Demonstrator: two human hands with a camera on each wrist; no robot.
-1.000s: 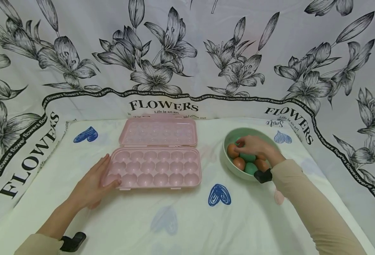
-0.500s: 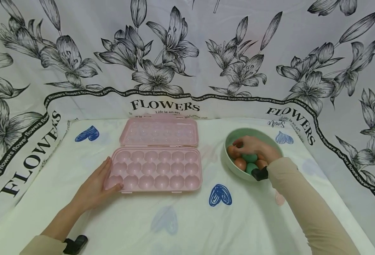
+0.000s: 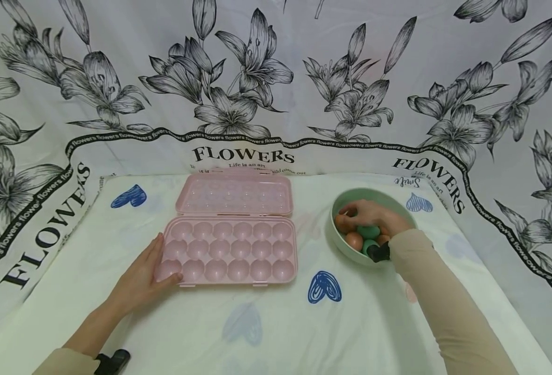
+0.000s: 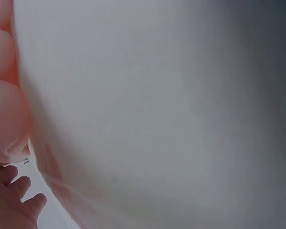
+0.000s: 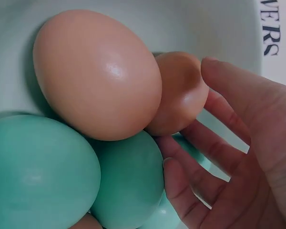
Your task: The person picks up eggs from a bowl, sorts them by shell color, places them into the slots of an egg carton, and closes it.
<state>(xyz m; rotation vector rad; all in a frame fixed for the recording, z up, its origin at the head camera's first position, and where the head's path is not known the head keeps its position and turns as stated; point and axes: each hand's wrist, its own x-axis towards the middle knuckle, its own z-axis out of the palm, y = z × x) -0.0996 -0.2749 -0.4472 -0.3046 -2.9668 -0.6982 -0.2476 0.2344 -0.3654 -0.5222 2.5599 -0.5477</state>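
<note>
Count: one pink plastic egg box [image 3: 229, 221] with one lid folded back [image 3: 234, 195]; 18 round cups in the base, three rows of six. One pale green round bowl [image 3: 346, 253], right of the box, well apart from it.

Bowl contents, right wrist view: at least three smooth brown eggs and at least three smooth teal-green eggs [image 5: 128, 179]; full total cannot be told, the fingers hide some.

Right hand [image 3: 374, 214]: in the bowl. Grip part-closed, thumb and fingers curled about one brown egg [image 5: 176, 93] at the bowl's far left side; a second, nearer brown egg [image 5: 97, 74] lies against it.

Left hand [image 3: 137, 278]: at the left edge of the box. Grip spread, fingers straight along the side, thumb at the near corner; nothing clasped.

Surroundings: white heart-print cloth [image 3: 285, 317] over the desk; white curtain with black lilies [image 3: 295, 52] behind. Two beige sleeves [image 3: 449, 297], two black wrist pieces [image 3: 379, 252].

Obstruction: right hand and wrist piece cover part of the bowl's contents; left hand covers the box's left rim
</note>
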